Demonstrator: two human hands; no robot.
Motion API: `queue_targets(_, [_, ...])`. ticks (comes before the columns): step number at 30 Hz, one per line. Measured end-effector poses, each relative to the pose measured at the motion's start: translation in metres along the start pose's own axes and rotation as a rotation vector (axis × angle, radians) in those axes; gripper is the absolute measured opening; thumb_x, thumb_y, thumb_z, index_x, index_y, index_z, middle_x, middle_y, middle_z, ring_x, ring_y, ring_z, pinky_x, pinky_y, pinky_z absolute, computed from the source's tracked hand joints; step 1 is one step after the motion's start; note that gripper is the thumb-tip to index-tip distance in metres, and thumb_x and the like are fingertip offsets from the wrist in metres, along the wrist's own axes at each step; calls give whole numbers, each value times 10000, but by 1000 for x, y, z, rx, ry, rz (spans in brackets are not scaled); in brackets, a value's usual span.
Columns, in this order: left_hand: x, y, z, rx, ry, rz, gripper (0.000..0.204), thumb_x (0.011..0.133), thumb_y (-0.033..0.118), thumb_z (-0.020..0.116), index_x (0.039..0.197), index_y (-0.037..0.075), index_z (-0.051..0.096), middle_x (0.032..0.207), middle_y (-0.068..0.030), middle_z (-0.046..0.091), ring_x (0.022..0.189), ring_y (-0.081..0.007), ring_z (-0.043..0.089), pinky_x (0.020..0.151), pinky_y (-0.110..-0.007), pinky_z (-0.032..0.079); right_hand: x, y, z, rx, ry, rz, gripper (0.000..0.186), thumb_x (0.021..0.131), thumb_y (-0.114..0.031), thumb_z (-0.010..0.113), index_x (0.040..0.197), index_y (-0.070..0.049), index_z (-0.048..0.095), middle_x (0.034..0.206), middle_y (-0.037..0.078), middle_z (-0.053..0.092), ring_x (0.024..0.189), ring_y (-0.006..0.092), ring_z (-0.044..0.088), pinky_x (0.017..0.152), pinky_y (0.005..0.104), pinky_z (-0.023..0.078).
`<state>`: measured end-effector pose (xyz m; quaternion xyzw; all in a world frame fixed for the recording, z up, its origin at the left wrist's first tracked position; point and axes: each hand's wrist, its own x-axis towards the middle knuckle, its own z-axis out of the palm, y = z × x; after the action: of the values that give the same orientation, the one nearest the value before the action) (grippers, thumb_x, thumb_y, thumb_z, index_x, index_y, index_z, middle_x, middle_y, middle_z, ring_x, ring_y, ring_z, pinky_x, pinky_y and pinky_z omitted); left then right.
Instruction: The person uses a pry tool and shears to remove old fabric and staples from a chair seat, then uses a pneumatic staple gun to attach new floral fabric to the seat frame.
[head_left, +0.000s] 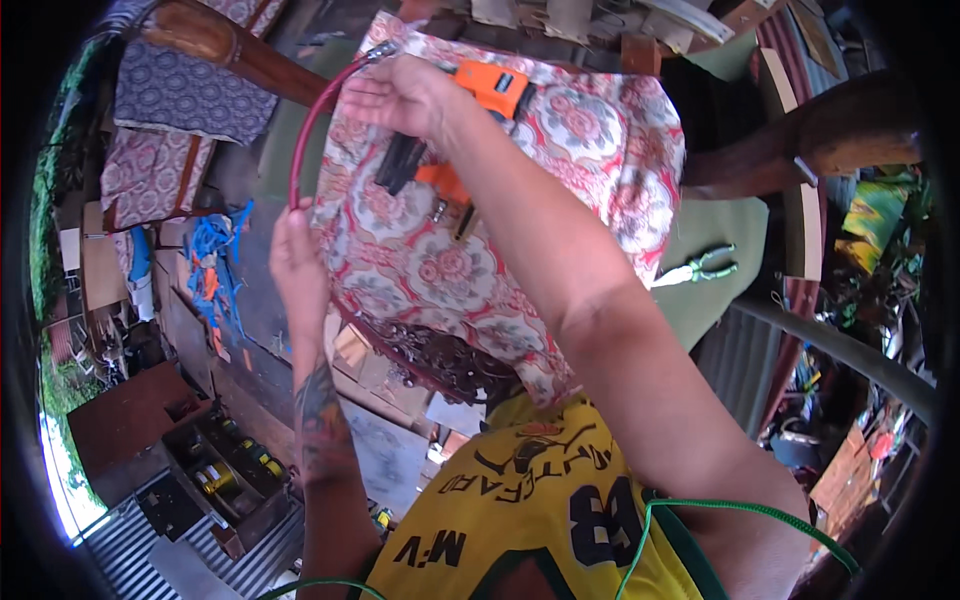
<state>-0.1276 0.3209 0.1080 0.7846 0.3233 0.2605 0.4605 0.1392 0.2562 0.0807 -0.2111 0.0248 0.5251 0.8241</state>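
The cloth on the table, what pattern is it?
Floral cloth: pink and red medallions on cream, seen in the head view.

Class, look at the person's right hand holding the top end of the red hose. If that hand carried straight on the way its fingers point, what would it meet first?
The right hand points left, past the red hose. The dark wooden beam looks first in that line, though depth is unclear.

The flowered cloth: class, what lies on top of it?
On the flowered cloth lie an orange and black tool and small metal bits. The right hand covers part of the tool; whatever is beneath the cloth is hidden.
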Motion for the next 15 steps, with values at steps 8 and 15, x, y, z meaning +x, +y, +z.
queue_targets(8, [32,-28,81,-123,124,201,338,1114,287,522,1288,32,660,909,31,589,708,-21,452,603,-195,353,11,-42,13,-512,-58,136,588,1046,-178,465,1580,-2,292,1432,230,534,1205,417,610,1004,560,560])
queue_targets(15, [73,-88,68,171,110,225,361,1092,294,555,1181,-22,707,933,-84,693,886,-152,630,808,-336,515,-188,12,-13,-799,-179,-163,406,1037,-183,638,1406,-16,623,1025,54,728,877,109,668,722,299,573])
